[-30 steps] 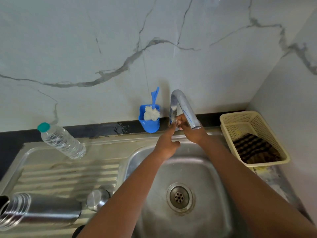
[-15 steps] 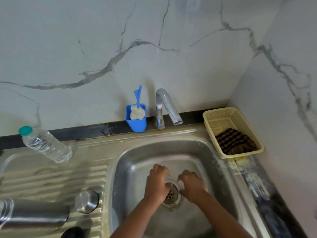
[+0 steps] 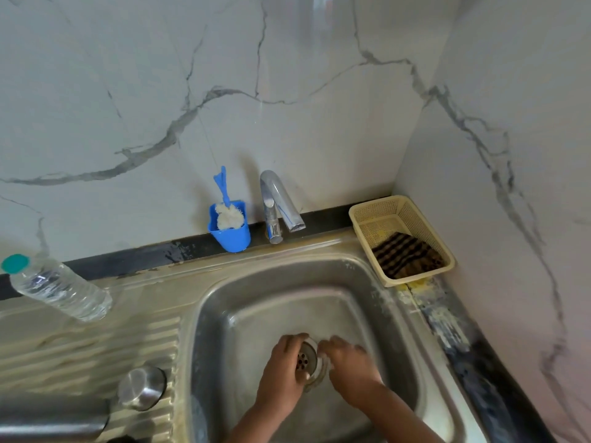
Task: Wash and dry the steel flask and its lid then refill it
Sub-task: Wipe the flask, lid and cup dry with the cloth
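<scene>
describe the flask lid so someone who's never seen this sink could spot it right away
Start at the steel sink basin and look left to the ribbed draining board. Near its front edge, close to the basin, sits the flask lid, beside the steel flask lying on its side. It is a small round steel cap, unlike the clear plastic bottle farther back.

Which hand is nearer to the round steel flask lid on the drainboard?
Left. The left hand is in the sink basin over the drain, the side towards the round steel flask lid. The right hand is beyond the drain, farther away.
</scene>
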{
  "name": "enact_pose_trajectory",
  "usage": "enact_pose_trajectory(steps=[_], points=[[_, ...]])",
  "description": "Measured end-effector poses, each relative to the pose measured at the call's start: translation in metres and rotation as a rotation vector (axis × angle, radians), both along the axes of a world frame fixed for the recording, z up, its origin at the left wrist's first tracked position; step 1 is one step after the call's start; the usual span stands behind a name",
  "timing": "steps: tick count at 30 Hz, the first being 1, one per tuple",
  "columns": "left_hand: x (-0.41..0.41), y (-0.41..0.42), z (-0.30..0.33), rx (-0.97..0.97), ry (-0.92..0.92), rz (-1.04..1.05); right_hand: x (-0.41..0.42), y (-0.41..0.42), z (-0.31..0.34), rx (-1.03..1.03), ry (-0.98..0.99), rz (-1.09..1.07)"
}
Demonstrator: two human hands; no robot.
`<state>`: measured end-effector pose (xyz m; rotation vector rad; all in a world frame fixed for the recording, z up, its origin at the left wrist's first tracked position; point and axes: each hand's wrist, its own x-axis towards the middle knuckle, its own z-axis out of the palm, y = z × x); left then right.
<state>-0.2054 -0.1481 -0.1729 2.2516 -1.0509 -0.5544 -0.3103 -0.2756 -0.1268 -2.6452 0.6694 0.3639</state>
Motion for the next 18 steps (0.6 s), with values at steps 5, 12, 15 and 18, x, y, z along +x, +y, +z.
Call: enact_pose_trajectory(steps=[5, 12, 15, 18], points=[[0.0, -0.019, 0.015, -0.116, -0.02, 0.035, 0.002, -0.027, 0.031, 0.014, -0.054, -0.066], [0.003, -0.113, 0.092, -0.335, -0.027, -0.145, 0.026, -0.139, 0.104, -0.137, -0.699, -0.388], [-0.001, -0.153, 0.12, -0.222, -0.083, -0.304, 0.032, -0.192, 0.106, -0.217, -0.313, -0.432], [-0.005, -0.183, 0.129, 0.07, -0.188, -0.433, 0.035, -0.218, 0.1, -0.451, 0.044, -0.27]])
